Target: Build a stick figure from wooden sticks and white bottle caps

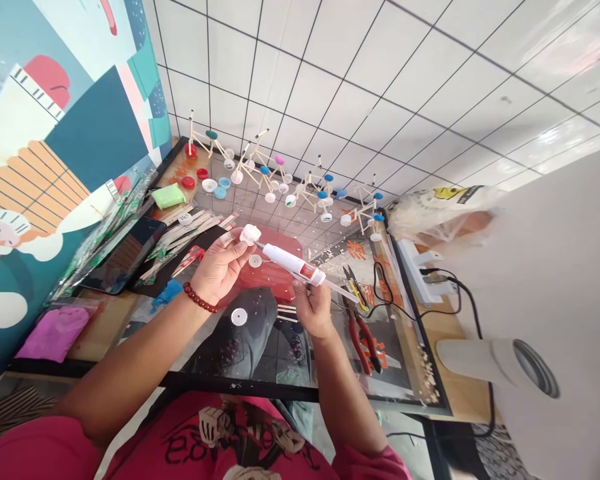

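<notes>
My left hand (221, 267), a beaded bracelet on its wrist, pinches a white bottle cap (251, 234) between thumb and fingers. My right hand (314, 308) is wrapped around a slim white hot glue gun (279, 258), with a clear glue stick (344, 291) poking out of its rear. The gun's metal nozzle points left and meets or nearly meets the cap; actual contact cannot be told. Below the hands, a white disc with a centre hole (239, 317) lies on the glass tabletop (280, 373). A similar disc (255, 261) sits just under the nozzle.
Stick-and-cap models (307, 193) line the back edge. Loose red caps (188, 181), wooden sticks (190, 237) and a phone (125, 257) lie left. Red-handled pliers (363, 337), snips (356, 285) and a black cord (385, 300) lie right, near a power strip (420, 270).
</notes>
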The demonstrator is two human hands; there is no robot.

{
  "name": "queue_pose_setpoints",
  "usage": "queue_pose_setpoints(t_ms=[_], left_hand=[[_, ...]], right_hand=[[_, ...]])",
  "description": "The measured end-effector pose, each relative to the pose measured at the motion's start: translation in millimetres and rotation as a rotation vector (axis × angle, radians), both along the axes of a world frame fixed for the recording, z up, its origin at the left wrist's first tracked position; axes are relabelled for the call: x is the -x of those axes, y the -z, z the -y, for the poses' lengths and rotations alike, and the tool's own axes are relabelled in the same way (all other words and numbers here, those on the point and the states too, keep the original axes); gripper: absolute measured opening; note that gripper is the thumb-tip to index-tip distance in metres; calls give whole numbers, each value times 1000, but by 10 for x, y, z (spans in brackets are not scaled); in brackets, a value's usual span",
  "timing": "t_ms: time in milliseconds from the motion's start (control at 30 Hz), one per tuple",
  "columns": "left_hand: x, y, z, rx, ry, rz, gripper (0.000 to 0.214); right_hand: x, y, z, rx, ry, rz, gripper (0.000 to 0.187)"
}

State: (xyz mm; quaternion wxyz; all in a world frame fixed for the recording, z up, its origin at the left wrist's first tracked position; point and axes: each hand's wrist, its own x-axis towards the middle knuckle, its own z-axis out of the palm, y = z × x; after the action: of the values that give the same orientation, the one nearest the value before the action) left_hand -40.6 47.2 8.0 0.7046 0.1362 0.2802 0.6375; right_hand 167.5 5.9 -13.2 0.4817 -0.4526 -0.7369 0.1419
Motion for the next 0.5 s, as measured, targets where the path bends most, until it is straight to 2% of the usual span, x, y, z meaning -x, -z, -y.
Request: queue_pose_setpoints(t_ms=[200, 500], left_hand=[[-8, -45, 6, -13, -6, 1, 36], [-34, -68, 5, -40, -43, -74, 39]], right_hand=[[-13, 36, -30, -100, 45, 31, 23], [-50, 33, -20, -85, 66, 94, 21]])
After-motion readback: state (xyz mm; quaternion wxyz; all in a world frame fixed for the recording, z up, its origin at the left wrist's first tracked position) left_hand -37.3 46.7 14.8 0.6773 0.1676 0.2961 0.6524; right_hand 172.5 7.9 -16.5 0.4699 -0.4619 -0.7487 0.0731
